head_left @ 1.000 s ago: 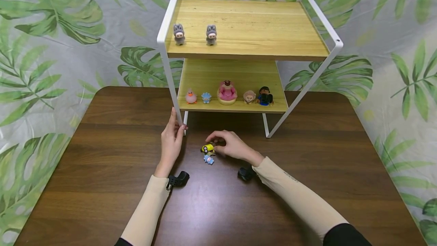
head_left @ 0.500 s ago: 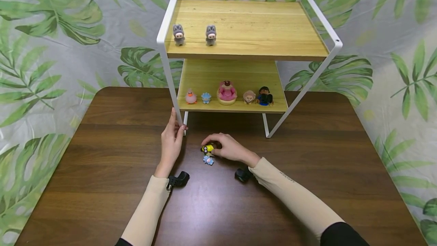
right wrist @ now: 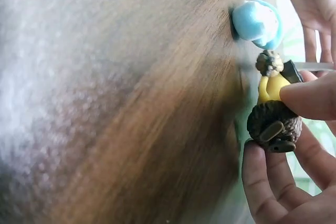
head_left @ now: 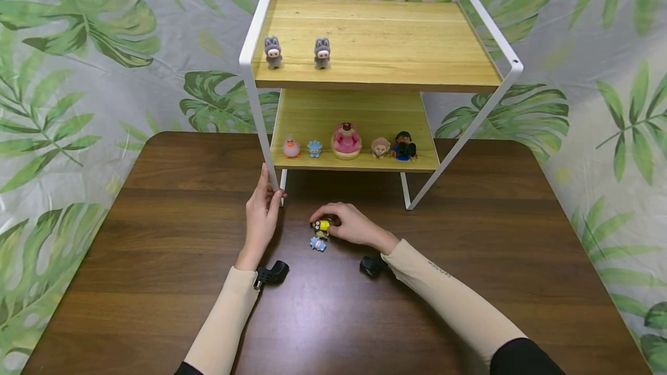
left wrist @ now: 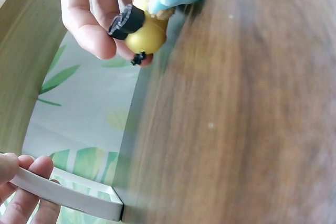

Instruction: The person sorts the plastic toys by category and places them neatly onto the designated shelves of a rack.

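Observation:
My right hand (head_left: 354,225) pinches a small yellow Minion figurine (head_left: 324,225) just over the table, in front of the shelf. Seen from the right wrist, the thumb presses its yellow body (right wrist: 275,86), and fingers sit at its brown shaggy part (right wrist: 273,121). The Minion's black goggles (left wrist: 126,22) stand out in the left wrist view. A light-blue figurine (head_left: 318,244) lies on the table close by, with a small brownish piece (head_left: 322,235) between the two. My left hand (head_left: 260,213) holds the shelf's white front left leg (left wrist: 68,192), thumb on one side and fingers on the other.
The two-tier wooden shelf (head_left: 375,45) stands at the table's (head_left: 448,282) back. Two grey rabbit-eared figurines (head_left: 322,54) are on top. Below stand several figurines, among them a pink bear (head_left: 346,141) and a pink duck (head_left: 291,147). Wrist cameras (head_left: 273,273) stick out inward.
My right hand has moved slightly left and closed its fingers on the Minion. The Minion has shifted a little to the right and turned. The left hand stays on the shelf leg.

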### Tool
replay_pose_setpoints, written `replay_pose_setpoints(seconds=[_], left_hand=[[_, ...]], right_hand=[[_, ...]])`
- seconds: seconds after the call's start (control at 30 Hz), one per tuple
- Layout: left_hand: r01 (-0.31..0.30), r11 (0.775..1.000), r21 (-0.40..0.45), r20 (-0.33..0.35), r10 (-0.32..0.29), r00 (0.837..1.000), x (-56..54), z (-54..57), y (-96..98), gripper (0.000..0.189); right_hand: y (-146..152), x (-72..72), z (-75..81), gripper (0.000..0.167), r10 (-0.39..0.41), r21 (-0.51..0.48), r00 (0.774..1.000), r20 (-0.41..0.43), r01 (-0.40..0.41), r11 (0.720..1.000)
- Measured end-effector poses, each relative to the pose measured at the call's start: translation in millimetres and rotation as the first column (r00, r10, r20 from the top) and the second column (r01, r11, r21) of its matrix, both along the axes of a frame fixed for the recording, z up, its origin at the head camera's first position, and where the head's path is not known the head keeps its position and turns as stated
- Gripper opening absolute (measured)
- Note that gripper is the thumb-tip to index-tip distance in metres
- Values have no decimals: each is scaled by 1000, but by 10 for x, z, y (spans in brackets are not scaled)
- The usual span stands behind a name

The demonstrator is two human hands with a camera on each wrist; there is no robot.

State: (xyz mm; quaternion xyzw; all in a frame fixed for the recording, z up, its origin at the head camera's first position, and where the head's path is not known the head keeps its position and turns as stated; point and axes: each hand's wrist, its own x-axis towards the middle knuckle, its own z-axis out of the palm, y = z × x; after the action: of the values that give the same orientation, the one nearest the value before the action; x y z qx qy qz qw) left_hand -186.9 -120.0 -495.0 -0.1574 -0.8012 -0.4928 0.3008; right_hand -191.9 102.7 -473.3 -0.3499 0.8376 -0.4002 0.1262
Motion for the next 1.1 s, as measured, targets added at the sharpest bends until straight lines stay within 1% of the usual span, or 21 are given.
replay_pose_setpoints(seconds=[0.23,0.43,0.8,1.1], left_hand=[[0,1000,4,-2,0,1000,-7,-2,0,81],[1,1000,5,-7,-1,1000,-6,-2,0,81],[-2,1000,3,-8,2,1000,-9,-11,-1,80],[-4,1000,-5,-19,4,1000,-5,-5,1,82]], right_hand=[[56,11,76,35,-25,-77,999,33,28,997],[115,9,144,32,-51,-103,996,67,58,993],[214,63,302,30,-82,-119,995,62,89,989],[258,87,420,28,-82,-189,994,66,93,978]])
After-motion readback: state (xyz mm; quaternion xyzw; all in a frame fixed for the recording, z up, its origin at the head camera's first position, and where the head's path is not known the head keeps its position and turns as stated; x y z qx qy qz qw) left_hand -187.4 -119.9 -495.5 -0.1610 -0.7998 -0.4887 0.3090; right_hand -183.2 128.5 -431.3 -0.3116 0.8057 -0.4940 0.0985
